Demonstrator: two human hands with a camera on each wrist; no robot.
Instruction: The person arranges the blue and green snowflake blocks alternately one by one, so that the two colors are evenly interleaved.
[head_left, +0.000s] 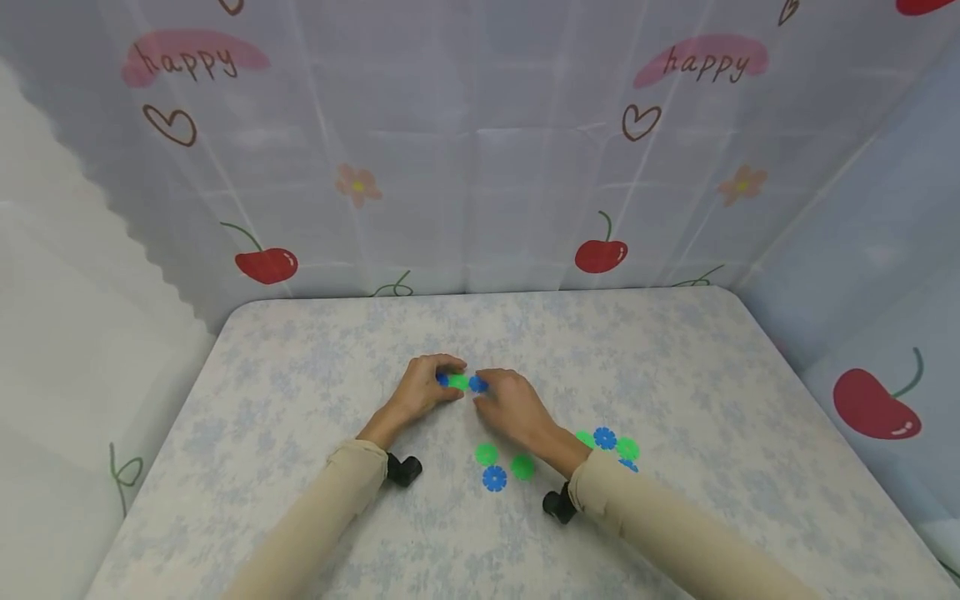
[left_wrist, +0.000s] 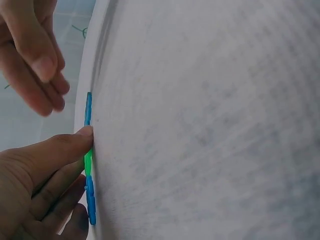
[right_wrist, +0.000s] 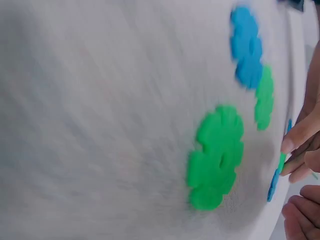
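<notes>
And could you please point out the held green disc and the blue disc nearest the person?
Held green disc [head_left: 458, 382]: head view, middle of visible face.
Nearest blue disc [head_left: 494, 478]: head view, centre of its face.

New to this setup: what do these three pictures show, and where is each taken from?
No machine here: the left hand and right hand are a person's. The wide picture looks forward and down from the head; the other two come from a left wrist camera and a right wrist camera. On the patterned table lie two green discs and a blue disc, all notched, with more discs beside the right sleeve. The left hand pinches a row of blue, green and blue discs, apparently joined. The right hand is near one end and seems to hold nothing.
</notes>
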